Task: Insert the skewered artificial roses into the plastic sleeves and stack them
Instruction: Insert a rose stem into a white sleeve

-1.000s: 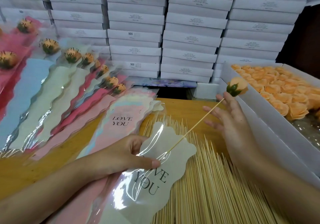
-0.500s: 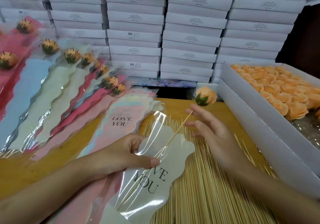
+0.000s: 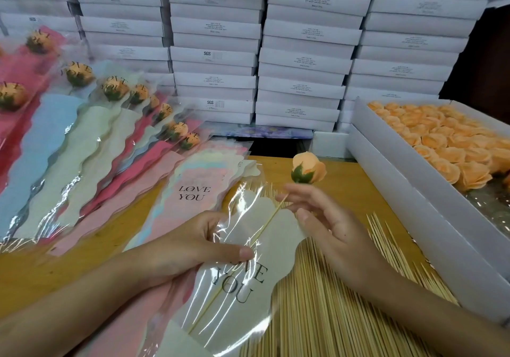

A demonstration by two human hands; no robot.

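A peach artificial rose (image 3: 307, 167) sits on a thin wooden skewer (image 3: 269, 222). My right hand (image 3: 331, 227) pinches the skewer just below the flower. Most of the stick lies inside a clear plastic sleeve (image 3: 248, 287) with a cream "LOVE YOU" card, its tip near the sleeve's lower part. My left hand (image 3: 187, 243) grips the sleeve's upper left edge, thumb pressed on the film. The rose head is still outside, above the sleeve mouth.
Filled sleeves (image 3: 82, 141) fan out at the left, beside a pile of empty sleeves (image 3: 198, 180). Loose skewers (image 3: 317, 301) cover the wooden table (image 3: 345, 180) under my hands. A white box (image 3: 400, 191) of peach roses stands at the right. Stacked white cartons (image 3: 303, 52) wall the back.
My right hand has moved left and toward me, pushing the skewer much deeper into the sleeve. The rose has come down close to the sleeve mouth. My left hand has stayed put.
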